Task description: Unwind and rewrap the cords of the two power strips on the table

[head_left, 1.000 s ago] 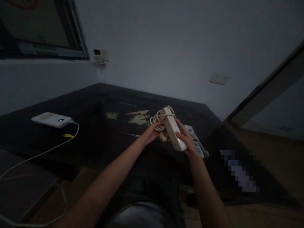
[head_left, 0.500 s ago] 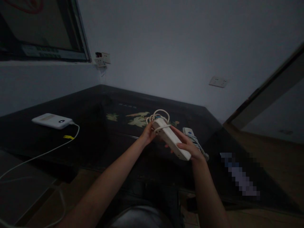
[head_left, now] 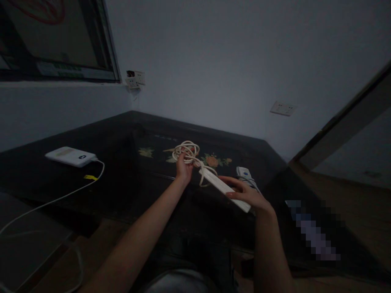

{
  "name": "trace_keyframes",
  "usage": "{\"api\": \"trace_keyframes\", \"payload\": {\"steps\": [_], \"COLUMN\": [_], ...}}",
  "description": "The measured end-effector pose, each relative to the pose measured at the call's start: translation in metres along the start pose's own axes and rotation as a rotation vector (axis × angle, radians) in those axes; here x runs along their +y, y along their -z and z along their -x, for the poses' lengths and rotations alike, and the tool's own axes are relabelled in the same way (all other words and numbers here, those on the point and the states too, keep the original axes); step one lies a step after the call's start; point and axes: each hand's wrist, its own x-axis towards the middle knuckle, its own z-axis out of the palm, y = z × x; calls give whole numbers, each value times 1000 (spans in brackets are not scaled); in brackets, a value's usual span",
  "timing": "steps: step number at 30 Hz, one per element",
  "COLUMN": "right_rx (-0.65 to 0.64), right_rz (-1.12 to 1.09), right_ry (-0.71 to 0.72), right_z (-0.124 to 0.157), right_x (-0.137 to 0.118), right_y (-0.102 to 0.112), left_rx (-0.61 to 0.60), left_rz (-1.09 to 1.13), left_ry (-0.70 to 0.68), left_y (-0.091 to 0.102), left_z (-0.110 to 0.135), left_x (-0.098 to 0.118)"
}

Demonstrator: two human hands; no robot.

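A white power strip [head_left: 220,186] is held at a slant above the dark table, its lower right part gripped by my right hand [head_left: 246,194]. My left hand [head_left: 185,169] is closed around the strip's looped, cream-coloured cord [head_left: 188,151], to the left of the strip's upper end. A stretch of cord runs from that bundle to the strip, with a loose loop hanging beside its upper end. Just behind my right hand lies a second white power strip [head_left: 243,172] with its cord wound about it, partly hidden by the hand.
The dark table [head_left: 128,191] has flower pictures on its top. On its left lies a white power bank [head_left: 70,156] with a cable and yellow tag [head_left: 91,177]. A blurred-out flat item [head_left: 314,232] lies at the right. Wall sockets [head_left: 283,108] are behind.
My left hand has moved left with the bundled cord, away from the strip's upper end. The strip has dropped slightly and turned in my right hand, and the cord loops are spread wider.
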Motion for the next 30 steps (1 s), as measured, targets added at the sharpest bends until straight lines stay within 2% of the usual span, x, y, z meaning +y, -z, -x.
{"api": "trace_keyframes", "payload": {"steps": [5, 9, 11, 18, 23, 30], "right_rx": [226, 406, 454, 438, 463, 400], "right_rz": [-111, -211, -269, -380, -422, -384], "right_ry": [22, 63, 113, 283, 297, 282], "right_z": [-1, -6, -7, -2, -4, -9], "right_x": [-1, -2, -4, -10, -10, -8], "right_y": [1, -5, -6, -6, -9, -14], "left_rx": [112, 138, 132, 76, 18, -138], "left_rz": [-3, -108, -177, -346, -457, -511], "left_ry": [-133, -84, -38, 152, 213, 359], "left_y": [4, 7, 9, 14, 12, 6], "left_z": [-8, -11, -12, -9, -3, 15], "left_x": [2, -4, -7, -13, -24, -34]}}
